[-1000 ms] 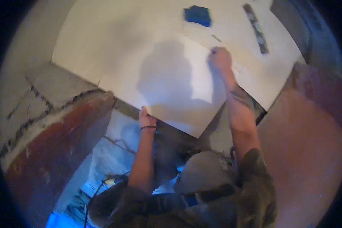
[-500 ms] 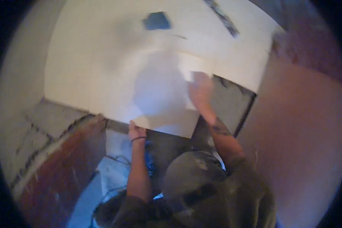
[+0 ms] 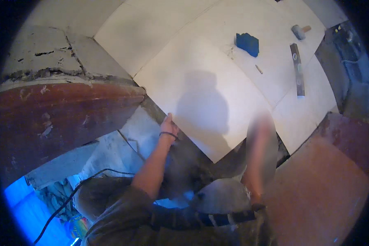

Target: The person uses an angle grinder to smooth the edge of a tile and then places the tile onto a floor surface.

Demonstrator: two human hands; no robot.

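Note:
A large cream floor tile (image 3: 160,78) lies before me, with a head-shaped shadow across it. My left hand (image 3: 169,127) is closed at its lower-left edge, the thumb near the top face and the other fingers mostly hidden. Over by the right edge of the same tile is my right hand (image 3: 263,123), smeared by motion; its fingers cannot be made out, nor whether it touches the tile. Beyond the tile, on other cream tiles, rest a blue sponge-like piece (image 3: 247,44), a pencil-like stick (image 3: 258,69) and a spirit level (image 3: 297,69).
A mallet (image 3: 300,32) with a wooden handle lies at the far right. Along the left runs a red-brown ledge (image 3: 69,110) beside broken grey flooring (image 3: 41,53). A dark cable (image 3: 90,176) curves at lower left. Reddish floor (image 3: 320,164) spreads to the right.
The view has turned, bringing the mallet and more of the level into sight. My right hand has moved from over the tile toward its right edge. My left hand stays at the near edge.

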